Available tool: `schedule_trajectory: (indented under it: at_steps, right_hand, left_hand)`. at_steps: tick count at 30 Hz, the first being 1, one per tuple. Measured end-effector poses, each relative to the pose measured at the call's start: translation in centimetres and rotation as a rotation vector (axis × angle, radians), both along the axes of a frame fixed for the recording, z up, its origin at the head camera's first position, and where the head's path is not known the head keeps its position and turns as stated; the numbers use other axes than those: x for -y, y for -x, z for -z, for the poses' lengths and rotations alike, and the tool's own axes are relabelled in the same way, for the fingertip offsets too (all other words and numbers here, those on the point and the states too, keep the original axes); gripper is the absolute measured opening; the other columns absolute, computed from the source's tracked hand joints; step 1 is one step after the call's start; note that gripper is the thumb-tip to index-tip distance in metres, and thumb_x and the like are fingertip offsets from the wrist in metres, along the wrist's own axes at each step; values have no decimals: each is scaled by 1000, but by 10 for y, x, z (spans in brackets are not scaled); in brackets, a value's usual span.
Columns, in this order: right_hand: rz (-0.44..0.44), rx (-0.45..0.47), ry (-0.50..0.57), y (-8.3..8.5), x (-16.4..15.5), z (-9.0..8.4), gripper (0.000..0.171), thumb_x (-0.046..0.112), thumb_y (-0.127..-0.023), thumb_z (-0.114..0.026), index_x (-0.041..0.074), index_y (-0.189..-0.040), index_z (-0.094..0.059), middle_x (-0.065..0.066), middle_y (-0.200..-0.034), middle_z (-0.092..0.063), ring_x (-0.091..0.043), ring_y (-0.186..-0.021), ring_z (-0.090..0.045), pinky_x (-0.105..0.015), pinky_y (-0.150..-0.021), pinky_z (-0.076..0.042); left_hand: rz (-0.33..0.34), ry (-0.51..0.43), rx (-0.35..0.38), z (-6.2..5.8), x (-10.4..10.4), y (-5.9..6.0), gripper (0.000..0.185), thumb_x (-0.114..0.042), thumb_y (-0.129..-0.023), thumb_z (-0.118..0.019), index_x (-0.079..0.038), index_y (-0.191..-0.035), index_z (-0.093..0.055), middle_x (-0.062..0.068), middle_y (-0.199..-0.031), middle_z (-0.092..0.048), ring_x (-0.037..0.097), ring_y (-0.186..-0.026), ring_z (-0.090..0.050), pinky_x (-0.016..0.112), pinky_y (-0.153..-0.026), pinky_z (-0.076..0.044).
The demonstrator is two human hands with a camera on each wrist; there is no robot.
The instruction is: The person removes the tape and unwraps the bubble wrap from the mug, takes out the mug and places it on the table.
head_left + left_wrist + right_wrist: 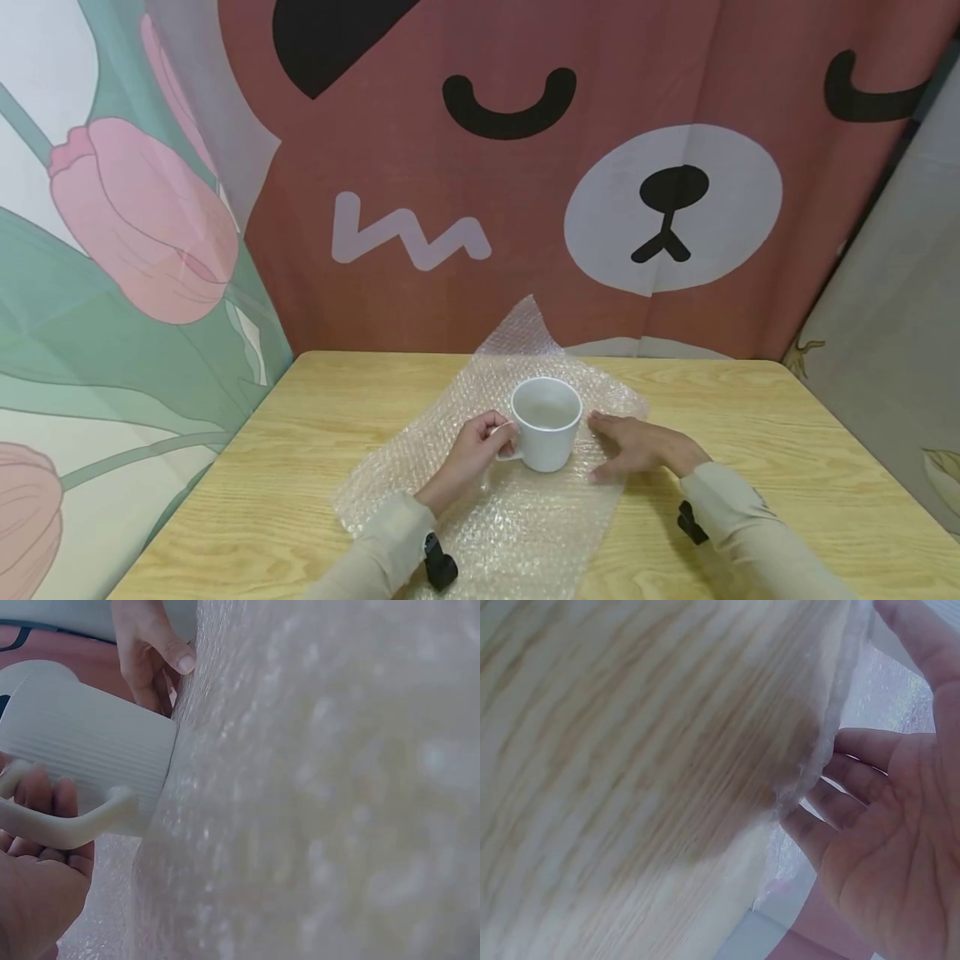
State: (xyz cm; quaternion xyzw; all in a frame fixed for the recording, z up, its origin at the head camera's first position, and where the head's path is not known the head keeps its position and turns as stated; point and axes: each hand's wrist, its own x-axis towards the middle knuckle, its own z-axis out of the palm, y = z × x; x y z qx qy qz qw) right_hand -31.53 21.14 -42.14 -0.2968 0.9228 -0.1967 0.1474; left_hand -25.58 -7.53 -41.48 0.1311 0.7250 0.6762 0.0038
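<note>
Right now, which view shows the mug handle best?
The left wrist view: the handle fills the near frame, with the left hand curled under it. The head view shows the mug whole, but the handle is small and partly hidden by fingers. The right wrist view shows only table, bubble wrap and palm.

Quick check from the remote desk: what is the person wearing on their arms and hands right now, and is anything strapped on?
Both arms wear long, plain light beige sleeves, the left sleeve and the right sleeve, ending at the wrists. The left hand and right hand are bare: no gloves, and no rings or watch show. A small black device sits under each wrist: one on the left, one on the right.
</note>
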Motion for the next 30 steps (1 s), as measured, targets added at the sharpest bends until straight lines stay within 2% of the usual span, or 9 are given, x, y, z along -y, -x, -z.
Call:
schedule_trajectory:
  at_steps: [9,16,17,22,30]
  right_hand:
    - [17,-6,-24,-1,-1,-6,103,50,-75,-78,-10,-145,-32,-27,-151,-28,-44,-139,-24,-57,-111,-20]
    - [24,-4,-18,0,-1,-4,103,48,-75,-79,-10,-145,-31,-27,-152,-27,-44,-139,-23,-57,-111,-19]
    - [26,-3,-19,0,-1,-3,103,49,-75,-79,-10,-146,-31,-27,-152,-27,-44,-139,-23,-57,-111,-19]
    - [32,-6,-22,0,-1,-1,103,50,-74,-79,-9,-145,-33,-26,-151,-28,-43,-138,-25,-56,-111,-20]
    - [31,-17,-23,1,1,4,103,51,-73,-79,-9,-145,-34,-26,-151,-30,-43,-138,-27,-55,-111,-21]
  left_hand:
    - [-5,-48,55,-1,-7,3,14,-8,-92,-57,-4,-79,-54,0,-64,-53,10,-60,-48,20,-58,-41]
    - [-71,-80,61,27,-13,23,13,-13,-91,-57,-7,-80,-53,-3,-56,-45,8,-51,-39,17,-47,-32]
    - [-78,-85,63,27,-14,23,13,-12,-91,-57,-7,-80,-53,-4,-56,-44,7,-52,-39,17,-47,-32]
    - [-110,-118,45,24,-15,21,12,-6,-90,-58,-6,-79,-54,-5,-58,-44,7,-54,-42,16,-50,-36]
    - [-174,-141,-14,0,-18,3,16,2,-85,-58,-4,-73,-51,-7,-57,-44,4,-53,-41,14,-47,-32]
